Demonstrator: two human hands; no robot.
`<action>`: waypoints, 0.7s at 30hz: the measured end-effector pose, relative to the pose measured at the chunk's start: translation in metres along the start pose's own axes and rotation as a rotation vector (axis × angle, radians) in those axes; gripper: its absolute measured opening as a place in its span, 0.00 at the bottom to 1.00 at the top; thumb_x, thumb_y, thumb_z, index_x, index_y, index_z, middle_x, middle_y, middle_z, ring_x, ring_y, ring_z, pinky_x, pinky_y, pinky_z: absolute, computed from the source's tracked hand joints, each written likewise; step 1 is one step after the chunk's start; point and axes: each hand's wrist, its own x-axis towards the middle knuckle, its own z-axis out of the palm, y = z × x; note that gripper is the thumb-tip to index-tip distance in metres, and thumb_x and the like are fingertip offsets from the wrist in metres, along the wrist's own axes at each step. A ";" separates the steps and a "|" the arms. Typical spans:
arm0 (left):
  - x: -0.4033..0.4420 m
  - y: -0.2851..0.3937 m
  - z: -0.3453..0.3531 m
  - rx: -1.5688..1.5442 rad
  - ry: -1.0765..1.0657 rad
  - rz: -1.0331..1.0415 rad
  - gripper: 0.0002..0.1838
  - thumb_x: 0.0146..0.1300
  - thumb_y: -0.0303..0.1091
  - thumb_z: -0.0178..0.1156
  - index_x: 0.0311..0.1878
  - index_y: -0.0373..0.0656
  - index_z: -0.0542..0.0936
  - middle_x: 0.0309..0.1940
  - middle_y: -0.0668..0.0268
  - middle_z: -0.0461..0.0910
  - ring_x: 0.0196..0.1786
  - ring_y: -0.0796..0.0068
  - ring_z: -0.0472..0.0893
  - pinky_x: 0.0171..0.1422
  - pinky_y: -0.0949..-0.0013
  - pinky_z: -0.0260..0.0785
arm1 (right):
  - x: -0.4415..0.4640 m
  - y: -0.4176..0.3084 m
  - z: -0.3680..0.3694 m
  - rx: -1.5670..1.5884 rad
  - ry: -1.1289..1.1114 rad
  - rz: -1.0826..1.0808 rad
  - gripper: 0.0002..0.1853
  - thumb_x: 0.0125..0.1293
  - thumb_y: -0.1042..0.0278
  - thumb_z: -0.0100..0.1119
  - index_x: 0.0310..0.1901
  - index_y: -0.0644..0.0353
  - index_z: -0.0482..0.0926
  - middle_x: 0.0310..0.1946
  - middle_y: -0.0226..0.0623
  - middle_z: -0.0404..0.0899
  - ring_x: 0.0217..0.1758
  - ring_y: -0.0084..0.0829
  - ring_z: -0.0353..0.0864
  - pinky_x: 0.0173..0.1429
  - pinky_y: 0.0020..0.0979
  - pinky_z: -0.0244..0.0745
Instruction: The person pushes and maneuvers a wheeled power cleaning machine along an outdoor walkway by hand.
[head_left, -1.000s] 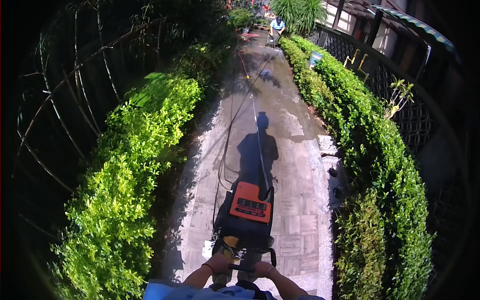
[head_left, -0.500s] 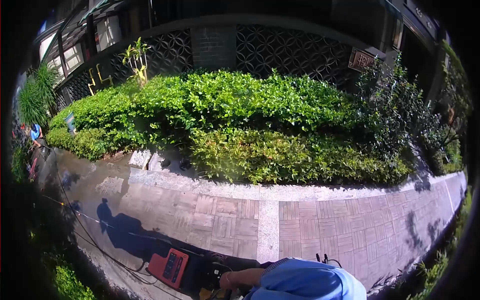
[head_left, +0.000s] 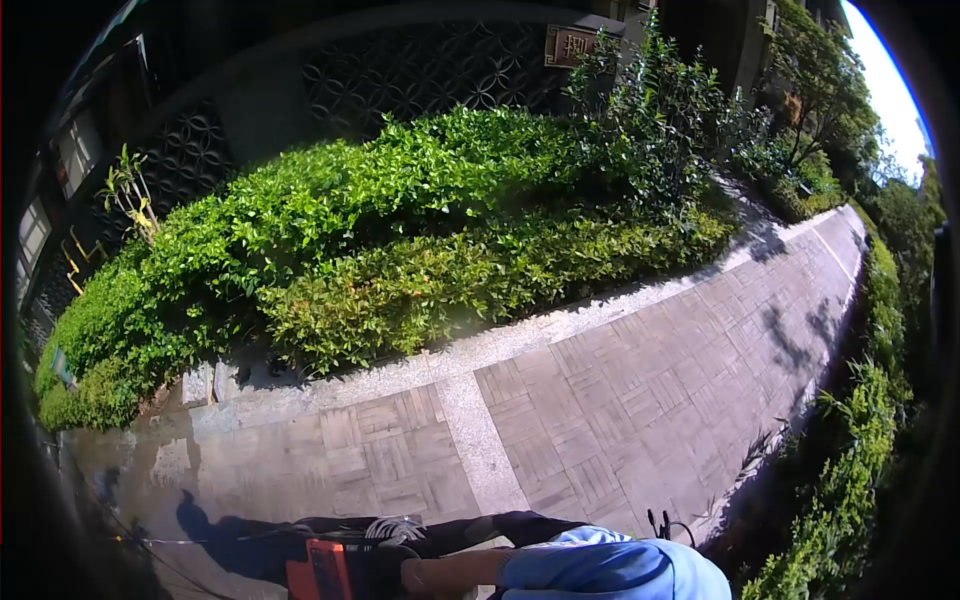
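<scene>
At the bottom edge, my right hand (head_left: 412, 574) is partly visible at the end of a bare forearm below a blue sleeve (head_left: 600, 566). It looks closed against the dark part of a red-and-black machine (head_left: 325, 568), but what the fingers grip is hidden. The machine is cut off by the frame's lower edge. Just above the hand lies a grey, ribbed thing (head_left: 396, 528) that I cannot identify. My left hand is out of sight.
A paved path (head_left: 620, 390) runs to the upper right, with a pale stone strip (head_left: 485, 440) across it. Leafy hedges (head_left: 420, 180) line its far side, before a dark lattice wall (head_left: 440, 70). More greenery (head_left: 850, 470) borders the right. A thin line (head_left: 165, 541) lies at lower left.
My view has swung to the right, so the hedge and path have shifted left. The machine and my right hand sit lower in view. The person at far left is no longer visible.
</scene>
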 end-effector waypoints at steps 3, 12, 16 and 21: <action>-0.042 0.001 0.010 -0.014 -0.013 -0.064 0.10 0.42 0.42 0.59 0.20 0.46 0.76 0.10 0.61 0.72 0.15 0.62 0.74 0.20 0.63 0.67 | 0.005 -0.014 0.013 -0.044 -0.015 -0.019 0.10 0.43 0.60 0.58 0.26 0.54 0.81 0.25 0.38 0.79 0.33 0.39 0.80 0.34 0.35 0.75; -0.122 0.038 0.067 -0.461 -0.256 -0.374 0.13 0.54 0.48 0.49 0.29 0.49 0.75 0.17 0.61 0.76 0.22 0.60 0.77 0.25 0.58 0.68 | -0.017 -0.005 0.104 -0.041 -0.263 -0.053 0.22 0.50 0.47 0.52 0.38 0.57 0.77 0.43 0.46 0.75 0.48 0.41 0.74 0.48 0.38 0.70; -0.118 0.042 0.043 -0.597 -0.255 -0.459 0.13 0.56 0.43 0.48 0.33 0.43 0.74 0.24 0.53 0.77 0.27 0.54 0.78 0.27 0.58 0.70 | -0.035 -0.101 -0.074 0.005 -0.782 -0.060 0.32 0.49 0.50 0.55 0.54 0.56 0.58 0.51 0.44 0.66 0.56 0.41 0.67 0.50 0.41 0.67; -0.122 0.045 0.092 -0.610 -0.113 -0.406 0.13 0.55 0.40 0.47 0.31 0.40 0.75 0.29 0.51 0.77 0.29 0.53 0.79 0.32 0.56 0.71 | -0.014 -0.024 0.045 -0.116 -0.644 -0.109 0.17 0.53 0.55 0.50 0.40 0.56 0.74 0.40 0.41 0.75 0.45 0.38 0.75 0.44 0.40 0.72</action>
